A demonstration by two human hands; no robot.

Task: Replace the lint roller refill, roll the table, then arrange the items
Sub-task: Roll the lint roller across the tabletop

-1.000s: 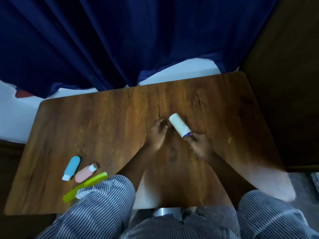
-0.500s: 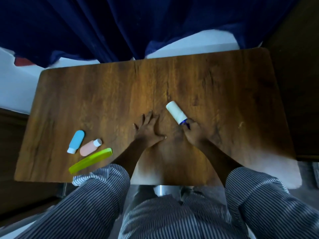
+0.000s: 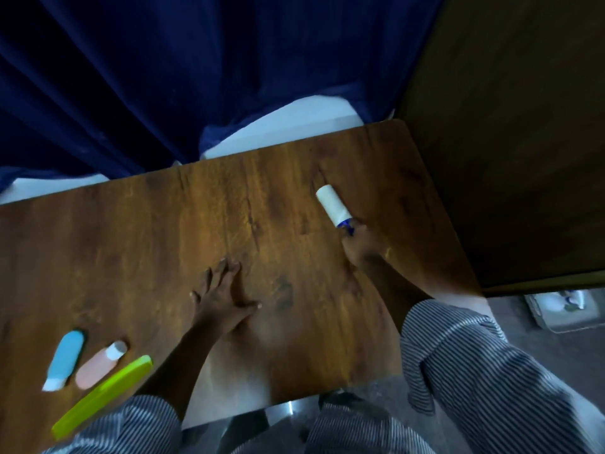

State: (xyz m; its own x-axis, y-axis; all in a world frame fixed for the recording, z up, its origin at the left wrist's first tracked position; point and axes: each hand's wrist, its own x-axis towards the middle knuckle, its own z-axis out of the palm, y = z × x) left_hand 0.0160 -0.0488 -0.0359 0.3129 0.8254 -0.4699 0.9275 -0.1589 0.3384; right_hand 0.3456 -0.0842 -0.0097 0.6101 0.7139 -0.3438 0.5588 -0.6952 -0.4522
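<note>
A: Right grip (image 3: 361, 244)?
B: Clamped on the roller (image 3: 332, 205), roll lying on the tabletop (image 3: 278, 204) toward its far right.
A: Left grip (image 3: 224, 298)?
B: Flat on the tabletop, fingers spread, holding nothing.

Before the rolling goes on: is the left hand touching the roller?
Apart. The head view shows the left hand flat on the table, bare wood between it and the roller, held by the right hand.
</note>
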